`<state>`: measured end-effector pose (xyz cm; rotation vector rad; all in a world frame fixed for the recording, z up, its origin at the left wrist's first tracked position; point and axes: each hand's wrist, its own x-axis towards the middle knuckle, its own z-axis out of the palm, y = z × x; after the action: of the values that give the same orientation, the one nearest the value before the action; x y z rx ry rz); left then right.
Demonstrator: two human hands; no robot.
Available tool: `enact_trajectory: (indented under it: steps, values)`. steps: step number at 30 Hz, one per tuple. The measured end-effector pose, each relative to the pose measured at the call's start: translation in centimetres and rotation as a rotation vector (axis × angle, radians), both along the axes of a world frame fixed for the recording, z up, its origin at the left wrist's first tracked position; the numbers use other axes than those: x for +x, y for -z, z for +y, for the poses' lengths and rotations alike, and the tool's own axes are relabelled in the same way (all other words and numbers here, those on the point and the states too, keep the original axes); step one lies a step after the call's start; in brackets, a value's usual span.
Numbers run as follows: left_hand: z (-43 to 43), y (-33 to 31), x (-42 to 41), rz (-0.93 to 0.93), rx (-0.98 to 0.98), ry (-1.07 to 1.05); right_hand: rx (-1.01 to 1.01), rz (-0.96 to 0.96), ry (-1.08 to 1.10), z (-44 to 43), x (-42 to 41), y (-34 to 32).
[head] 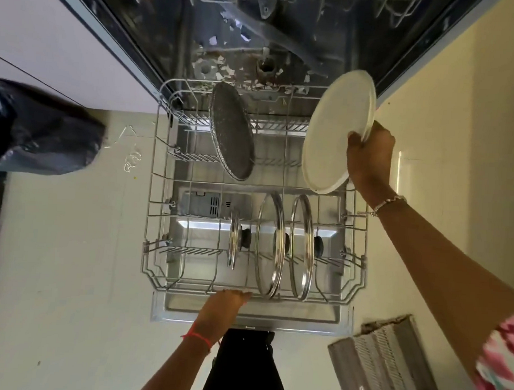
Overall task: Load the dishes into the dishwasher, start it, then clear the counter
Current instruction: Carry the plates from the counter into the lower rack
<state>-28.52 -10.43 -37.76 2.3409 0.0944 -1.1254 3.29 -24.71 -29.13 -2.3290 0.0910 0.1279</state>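
R hand (369, 158) is up over the right rear of the lower rack (153, 190), arm stretched fwd from the lower right, back of the hand toward the cam. Fingers + thumb are curled round the rim of the white plate (338, 130), clamped on its right edge. Plate is held tilted, near upright, face turned left, in the air above the rack's right side; can't tell if its low edge touches the wires. Beaded bracelet (388, 203) on that wrist

L hand (224, 305) is low at the front, forearm coming up from bottom centre, palm down. Fingers are about straight & together, tips resting on the rack's front rail, just left of the bigger lids; it holds nothing. Red thread (198, 336) on the wrist

Rack is pulled out over the open dishwasher door (250, 315). Rear row: dark speckled pan (230, 131) on edge, leaning. Front row: 3 glass lids upright on edge, knobs to the right: small lid (233, 238) at left, then middle lid (269, 245) & right lid (302, 247), both bigger. Black bag (37, 132) on the floor far left; grey ribbed panel (381, 353) at lower right
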Motion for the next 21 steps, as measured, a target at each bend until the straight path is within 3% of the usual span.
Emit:
enact_trajectory:
  steps: [12,21]
  values:
    - [0.4,1.2,-0.2,-0.005,-0.073,-0.021,-0.097,0.206,-0.128,3.6,3.2,4.4]
    - [0.3,1.1,-0.4,0.004,-0.093,-0.072,-0.113,0.257,-0.138,3.5,3.4,5.5]
